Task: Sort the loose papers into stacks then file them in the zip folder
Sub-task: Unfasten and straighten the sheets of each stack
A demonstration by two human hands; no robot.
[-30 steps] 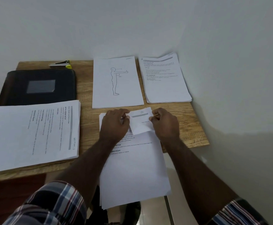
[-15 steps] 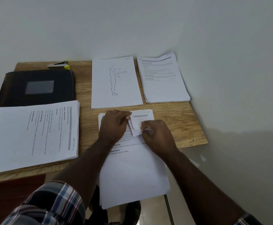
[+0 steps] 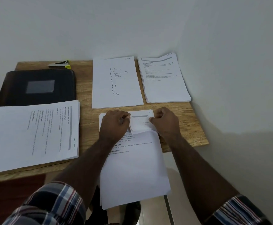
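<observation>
A stack of printed papers lies in front of me, its lower half hanging over the table's front edge. At its top end, my left hand and my right hand pinch the curled-up top edge of the uppermost sheet from both sides. Behind it lie a sheet with a figure drawing and a text stack. A large text stack sits at the left. The black zip folder lies closed at the back left.
A stapler with a yellow tip rests behind the folder at the wooden table's back edge. White walls close in behind and on the right. Below the table's front edge are a dark red surface and the floor.
My right hand shifted left half a second ago and has moved back to the right edge of the lifted sheet. The left hand stays in place.
</observation>
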